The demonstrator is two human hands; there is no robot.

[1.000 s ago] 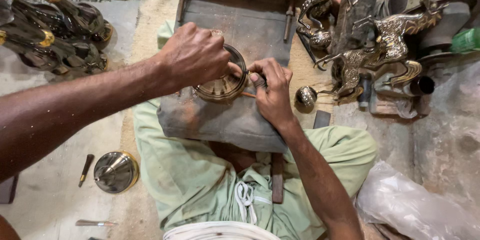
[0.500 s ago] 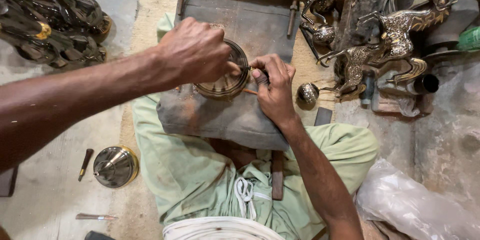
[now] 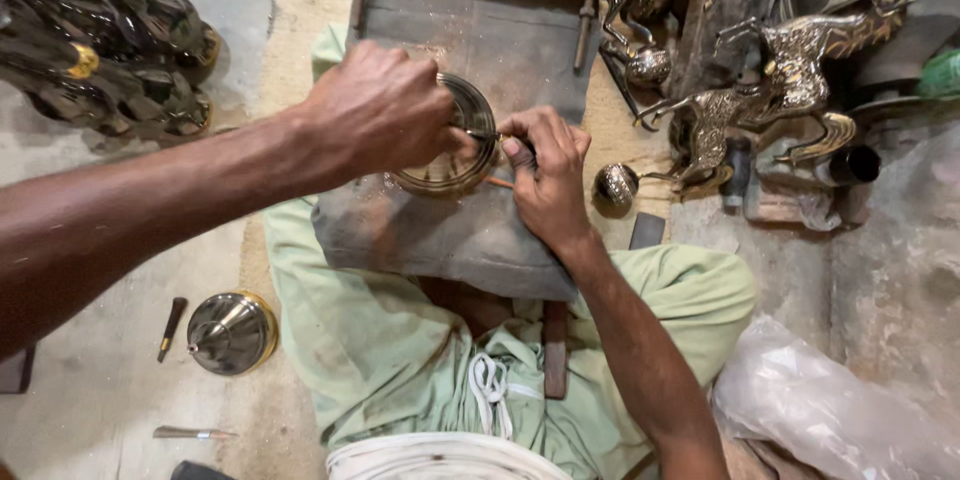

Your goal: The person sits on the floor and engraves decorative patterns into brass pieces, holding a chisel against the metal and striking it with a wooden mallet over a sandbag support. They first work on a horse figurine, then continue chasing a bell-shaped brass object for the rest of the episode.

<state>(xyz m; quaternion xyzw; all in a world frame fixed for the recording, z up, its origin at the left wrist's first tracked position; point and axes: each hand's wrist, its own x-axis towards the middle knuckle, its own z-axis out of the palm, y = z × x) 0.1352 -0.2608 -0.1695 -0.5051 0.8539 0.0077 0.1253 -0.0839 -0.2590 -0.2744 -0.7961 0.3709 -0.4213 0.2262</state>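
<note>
A round brass dish (image 3: 452,168) with engraved rings lies on a grey padded board (image 3: 440,235) over my lap. My left hand (image 3: 375,110) is a closed fist on its left rim, pressing it down and hiding much of it. On the dish's right edge my right hand (image 3: 548,180) pinches a thin metal tool (image 3: 486,136) whose tip touches the brass. A slim wooden stick (image 3: 497,182) pokes out under the right fingers.
Brass horse figures (image 3: 790,70) and a small brass ball (image 3: 615,185) stand to the right. Dark brass pieces (image 3: 110,60) fill the upper left. A brass cone lid (image 3: 230,332), a chisel (image 3: 172,325) and a small blade (image 3: 190,432) lie lower left. A plastic bag (image 3: 830,410) sits lower right.
Both hands stay on the brass dish with only small shifts. The view has tilted slightly.
</note>
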